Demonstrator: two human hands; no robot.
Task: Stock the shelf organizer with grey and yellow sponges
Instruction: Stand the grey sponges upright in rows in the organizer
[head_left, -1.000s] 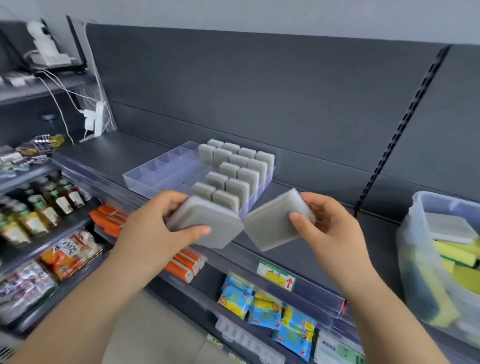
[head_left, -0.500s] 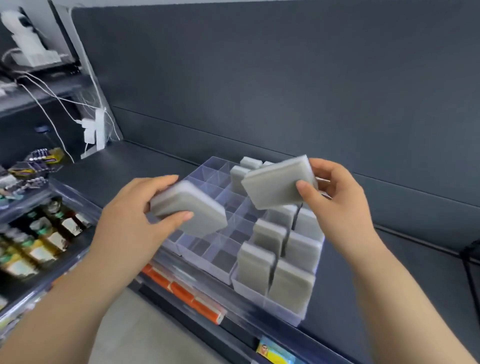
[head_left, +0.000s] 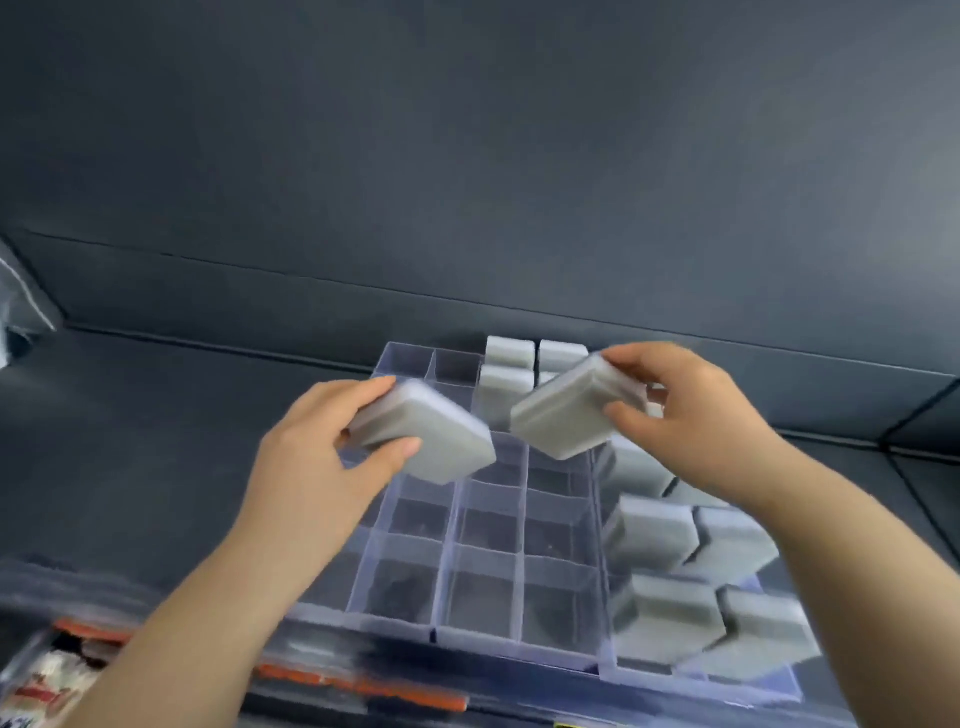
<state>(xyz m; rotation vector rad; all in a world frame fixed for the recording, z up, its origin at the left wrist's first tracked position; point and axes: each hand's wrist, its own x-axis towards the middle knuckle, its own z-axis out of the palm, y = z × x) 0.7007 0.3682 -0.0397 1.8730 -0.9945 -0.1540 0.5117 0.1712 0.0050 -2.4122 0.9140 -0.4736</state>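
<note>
Both hands have come forward over the clear organizer (head_left: 441, 640) on the shelf (head_left: 156, 441). The left hand (head_left: 311, 467) has its grip tight round the left grey sponge (head_left: 431, 441). The right hand (head_left: 691, 421) has its grip tight on the right grey sponge (head_left: 571, 410). Both sponges hang tilted above empty boxes, left of the filled rows (head_left: 649, 535). Dropping them in looks next.

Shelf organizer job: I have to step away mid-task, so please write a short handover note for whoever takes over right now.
Hands: left hand grips a grey sponge; right hand grips a second grey sponge. Both sponges are held tilted above the clear organizer, not yet in a cell.
Done: standing sponges fill the right-hand columns, and back sponges stand in the far rows.
Left: the empty cells in the left and middle columns. Seat these two, then keep filling. No yellow sponge is in view.
</note>
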